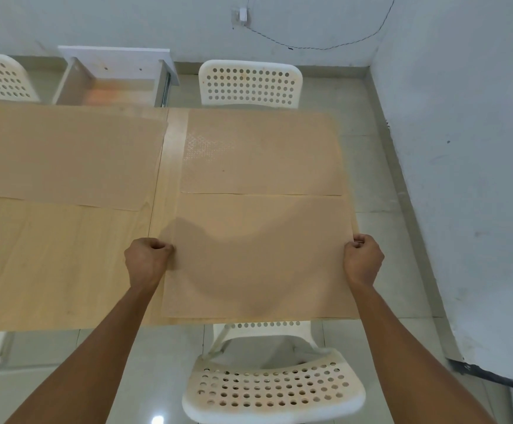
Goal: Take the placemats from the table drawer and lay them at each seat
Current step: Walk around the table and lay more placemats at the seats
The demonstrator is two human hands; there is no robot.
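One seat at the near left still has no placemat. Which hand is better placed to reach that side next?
Probably the left hand: it grips the near placemat at its left edge, beside the bare table. The right hand is farther off.

Single head view, looking steeply down, close over table point(65, 255).

Wooden table point(65, 264) bears three tan placemats point(258, 255), lying flat

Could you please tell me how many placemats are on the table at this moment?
3: the near-right placemat gripped by the left hand and right hand, the far-right placemat and the far-left placemat. More may lie outside the frame.
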